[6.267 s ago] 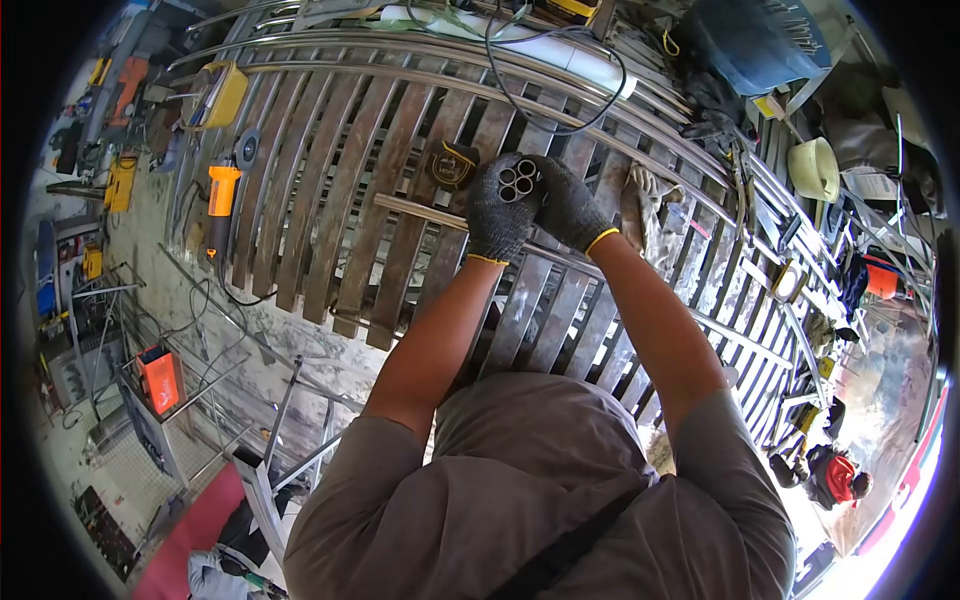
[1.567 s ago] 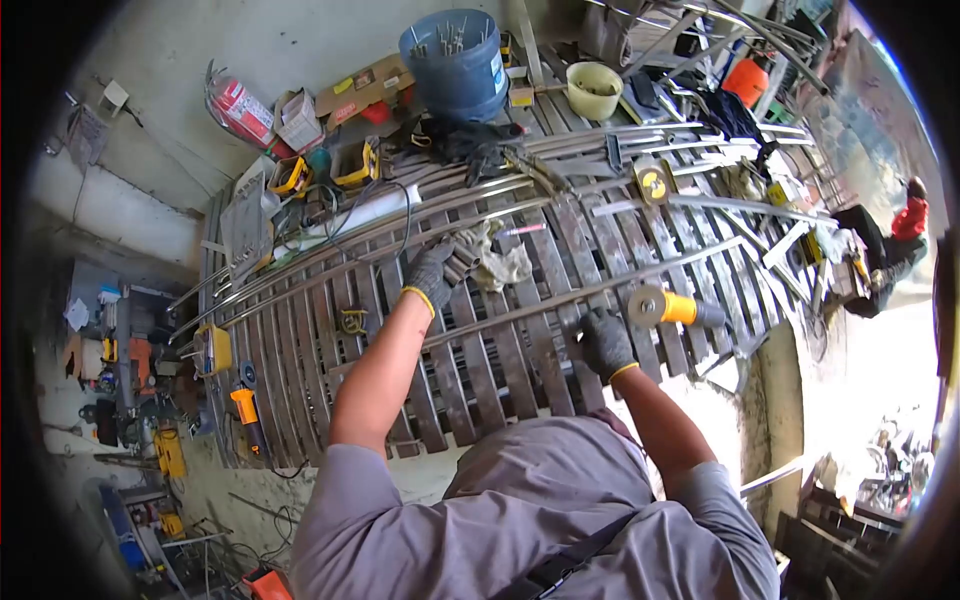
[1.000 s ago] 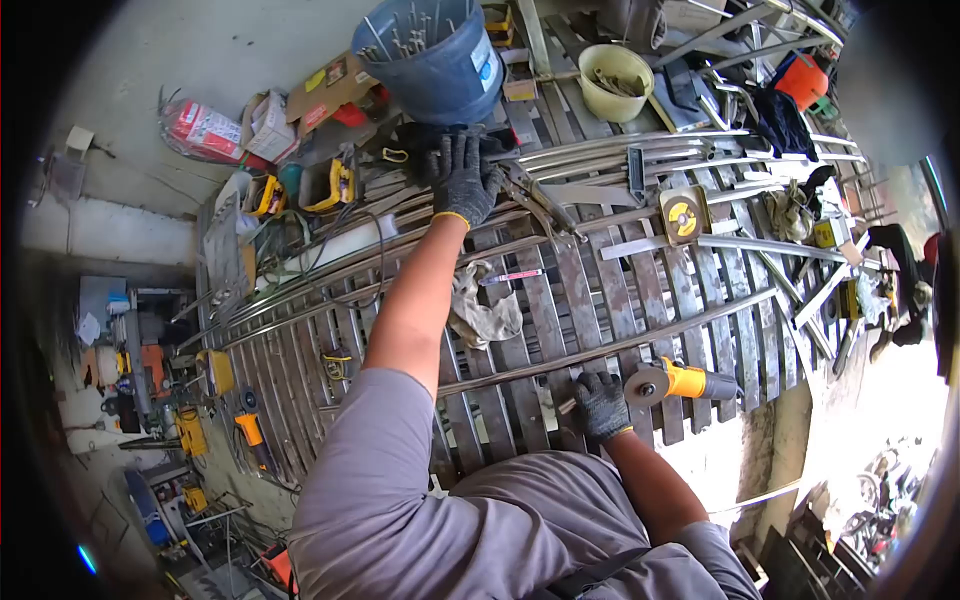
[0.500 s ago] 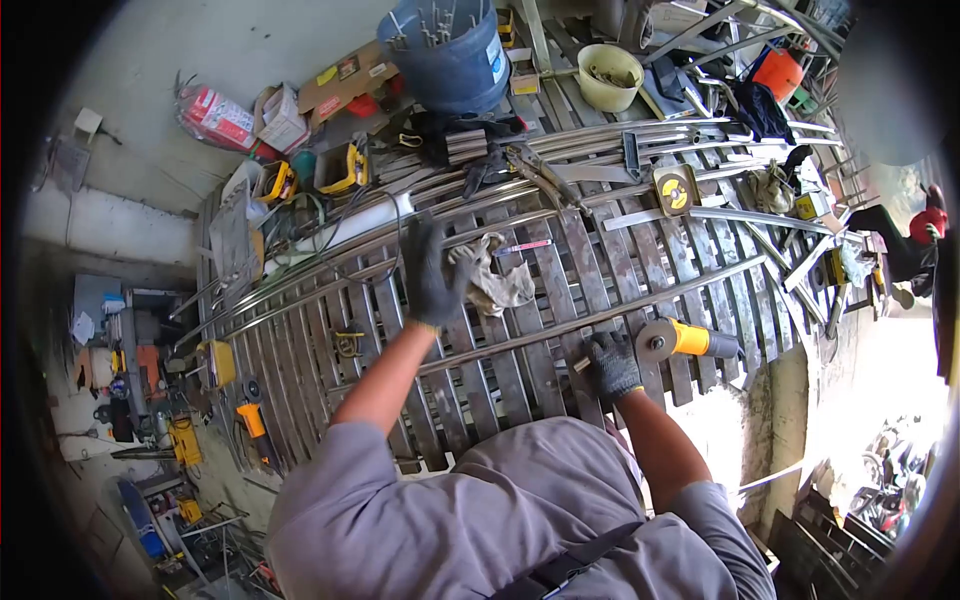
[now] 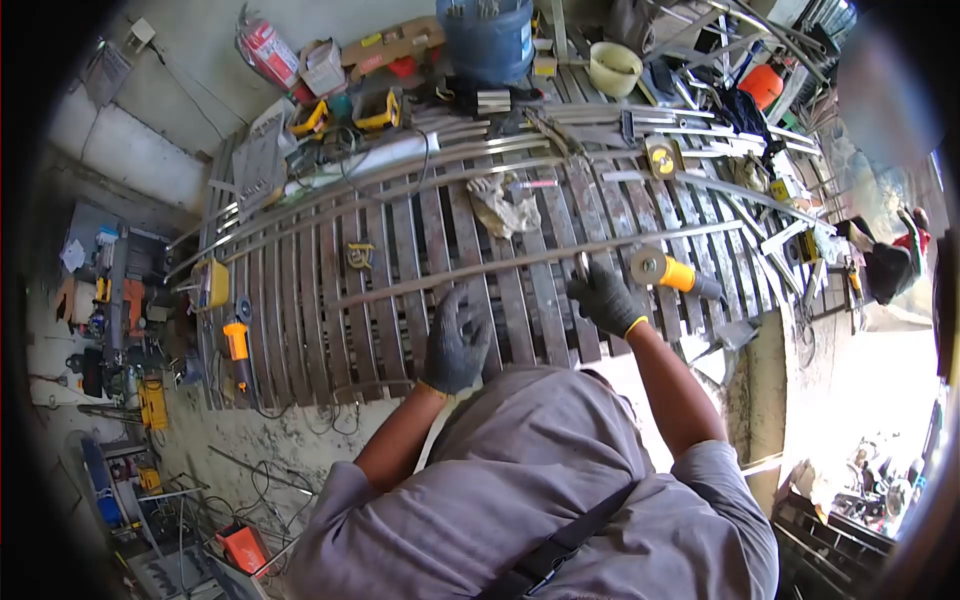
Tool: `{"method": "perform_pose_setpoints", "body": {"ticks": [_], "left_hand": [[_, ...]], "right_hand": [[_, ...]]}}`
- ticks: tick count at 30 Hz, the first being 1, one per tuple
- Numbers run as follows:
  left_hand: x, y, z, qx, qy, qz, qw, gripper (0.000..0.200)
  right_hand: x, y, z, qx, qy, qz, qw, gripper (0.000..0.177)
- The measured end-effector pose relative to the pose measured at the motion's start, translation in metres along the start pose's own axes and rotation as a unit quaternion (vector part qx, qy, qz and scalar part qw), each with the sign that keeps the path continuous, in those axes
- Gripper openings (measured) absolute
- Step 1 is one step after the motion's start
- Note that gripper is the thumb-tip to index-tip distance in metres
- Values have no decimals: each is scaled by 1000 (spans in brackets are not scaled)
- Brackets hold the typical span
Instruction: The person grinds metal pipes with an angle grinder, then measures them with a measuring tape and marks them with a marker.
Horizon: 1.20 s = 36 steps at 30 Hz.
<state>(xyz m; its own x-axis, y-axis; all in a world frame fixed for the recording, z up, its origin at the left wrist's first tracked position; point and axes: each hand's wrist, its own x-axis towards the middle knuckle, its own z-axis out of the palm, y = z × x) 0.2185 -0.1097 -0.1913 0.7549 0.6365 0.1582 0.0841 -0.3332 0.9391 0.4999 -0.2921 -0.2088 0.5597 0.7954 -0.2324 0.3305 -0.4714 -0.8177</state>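
the left hand [image 5: 457,340], in a dark glove, is released: its fingers are spread and it lies palm down on the near ends of the slats of a slatted steel frame [image 5: 300,300], holding nothing. the right hand [image 5: 605,298], in a dark glove with a yellow cuff, is clenched on a long bar [image 5: 450,275]. this thin bar lies across the slats from the left part of the frame up toward the right edge. a short bit of metal shows just above the knuckles, too small to make out.

just beside the right hand, on its outer side, an angle grinder [image 5: 668,271] with an orange-yellow body lies on the slats, its disc turned toward the hand. the 2 hands are near each other, with a few slats between them.

farther up the frame a crumpled rag [image 5: 503,200] lies beyond the bar, well apart from both hands. a small yellow tape measure [image 5: 360,255] sits on the slats to the left of it. a 2nd orange grinder [image 5: 236,343] lies at the frame's left edge. at the far side stand a blue bucket [image 5: 485,40] and a cream bowl [image 5: 615,68], with a bundle of short tubes [image 5: 492,100] just below the bucket.
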Motion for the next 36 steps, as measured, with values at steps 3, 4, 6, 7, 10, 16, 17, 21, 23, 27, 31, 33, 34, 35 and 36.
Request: {"method": "perform_pose_setpoints", "body": {"ticks": [3, 4, 6, 7, 10, 16, 17, 21, 23, 27, 31, 33, 34, 35, 36], "left_hand": [[2, 5, 1, -21, -51, 51, 997, 94], [3, 25, 1, -58, -67, 80, 993, 96], [11, 47, 1, -47, -78, 196, 976, 107], [9, 52, -1, -63, -93, 189, 976, 109], [1, 59, -8, -112, -152, 116, 975, 121], [-11, 58, -12, -267, -197, -18, 943, 124], [-9, 59, -10, -280, -195, -4, 940, 118], [2, 88, -5, -286, -226, -35, 931, 98], [6, 101, 5, -223, -236, 27, 945, 69], [9, 129, 34, -228, -216, 48, 948, 50], [10, 161, 58, -303, -175, -75, 934, 42], [22, 173, 69, -345, -164, -96, 919, 38], [26, 165, 82, -354, -107, -110, 923, 31], [26, 159, 91, -419, -46, -110, 900, 23], [32, 164, 94, -373, -42, -111, 920, 19]], "right_hand": [[-49, -69, -5, 212, -45, 32, 976, 28], [-62, -86, -8, 241, -48, 30, 969, 31], [-84, -113, -12, 286, -58, 23, 956, 44], [-93, -119, -10, 321, -71, 27, 944, 45], [-118, -145, -7, 349, -69, 59, 933, 50], [-139, -125, -13, 364, -86, 16, 927, 53], [-139, -123, -16, 373, -88, 14, 924, 54], [-148, -133, -37, 398, -98, -7, 912, 51], [-151, -137, -45, 327, -105, 4, 939, 46], [-150, -134, -59, 354, -223, 3, 908, 39], [-137, -114, -58, 484, -287, 4, 826, 38], [-126, -103, -65, 511, -305, -12, 804, 52], [-123, -99, -66, 498, -295, 3, 816, 55], [-120, -99, -71, 457, -277, 4, 845, 55], [-118, -104, -78, 416, -260, 5, 872, 56]]}}
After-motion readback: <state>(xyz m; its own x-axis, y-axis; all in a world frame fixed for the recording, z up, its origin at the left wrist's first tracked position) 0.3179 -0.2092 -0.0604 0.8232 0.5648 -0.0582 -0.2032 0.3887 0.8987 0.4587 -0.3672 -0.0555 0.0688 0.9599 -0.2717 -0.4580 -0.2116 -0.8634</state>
